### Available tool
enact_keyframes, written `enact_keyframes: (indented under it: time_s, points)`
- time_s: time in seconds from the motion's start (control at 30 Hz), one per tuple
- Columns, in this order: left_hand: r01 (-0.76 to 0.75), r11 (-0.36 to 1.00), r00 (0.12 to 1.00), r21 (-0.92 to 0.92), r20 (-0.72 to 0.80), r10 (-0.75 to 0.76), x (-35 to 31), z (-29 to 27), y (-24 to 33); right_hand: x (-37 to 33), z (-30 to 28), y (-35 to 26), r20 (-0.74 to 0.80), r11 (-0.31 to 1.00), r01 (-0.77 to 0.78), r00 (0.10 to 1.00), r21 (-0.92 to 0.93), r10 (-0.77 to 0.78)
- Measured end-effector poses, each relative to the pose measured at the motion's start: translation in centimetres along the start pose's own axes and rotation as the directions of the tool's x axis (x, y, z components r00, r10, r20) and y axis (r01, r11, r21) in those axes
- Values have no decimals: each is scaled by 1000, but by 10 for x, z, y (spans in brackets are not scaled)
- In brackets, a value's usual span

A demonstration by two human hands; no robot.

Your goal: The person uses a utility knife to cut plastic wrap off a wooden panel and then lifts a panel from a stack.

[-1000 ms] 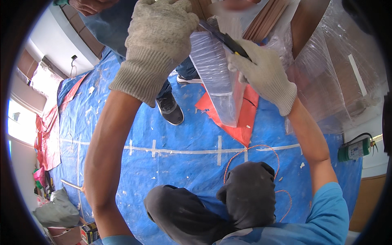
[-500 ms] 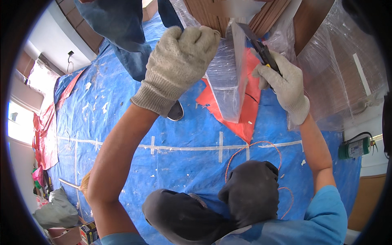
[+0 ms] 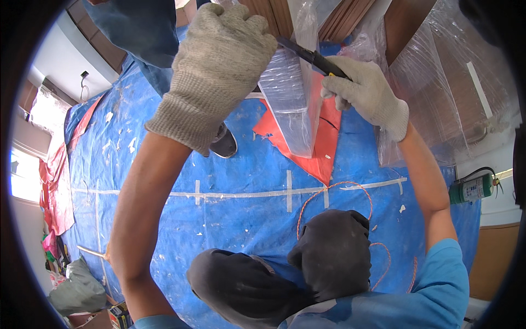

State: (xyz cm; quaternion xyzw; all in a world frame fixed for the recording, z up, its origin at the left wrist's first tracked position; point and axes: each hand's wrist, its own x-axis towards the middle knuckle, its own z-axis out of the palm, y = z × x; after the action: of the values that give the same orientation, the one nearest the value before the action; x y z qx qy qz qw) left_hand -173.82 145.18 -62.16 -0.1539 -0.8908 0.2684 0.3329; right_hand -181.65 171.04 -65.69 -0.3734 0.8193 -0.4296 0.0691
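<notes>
My left hand (image 3: 216,71), in a light knitted glove, is closed in a fist beside the plastic-wrapped bundle (image 3: 287,88). Its fingertips are turned away, so what they grip is hidden. In my gloved right hand (image 3: 366,90) is a black utility knife (image 3: 315,57) with a small yellow part. The knife points up and left across the bundle, its tip close to my left knuckles. Brown wooden boards (image 3: 268,15) show at the bundle's far end, with loose clear plastic film (image 3: 307,24) around them. Under the bundle lies a red sheet (image 3: 324,143).
A blue tarp (image 3: 246,225) with white tape lines covers the floor. Another person's leg (image 3: 134,33) and shoe (image 3: 224,143) are at the far left. More film-wrapped panels (image 3: 433,104) stand at right, near a green fire extinguisher (image 3: 472,188). An orange cord (image 3: 299,214) curls by my knees.
My left hand has moved left and nearer the top edge. The knife in my right hand has shifted left and tilted flatter, its tip now near my left fist. The view has shifted slightly.
</notes>
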Motion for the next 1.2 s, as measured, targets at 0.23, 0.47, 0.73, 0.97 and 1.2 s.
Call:
enact_keyframes:
  time_s: [0.23,0.47,0.73,0.97,1.2]
  points:
    - [-27,995,994,95,104,17,-10,-3,2,-23,1,34,2,1000,-15,1000,27,15]
    - [22,999,996,-36,-91,-25,-17,24,15,-21,-4,47,-72,991,126,990,32,-124]
    - [138,983,987,-125,100,-126,-7,19,41,-13,4,35,-25,997,-17,999,73,19]
    - [83,991,996,-106,49,-78,-5,24,36,-10,-1,28,67,992,-114,992,61,110]
    - [58,979,998,-197,46,-50,-14,27,29,-21,-12,26,83,990,-80,993,-113,89]
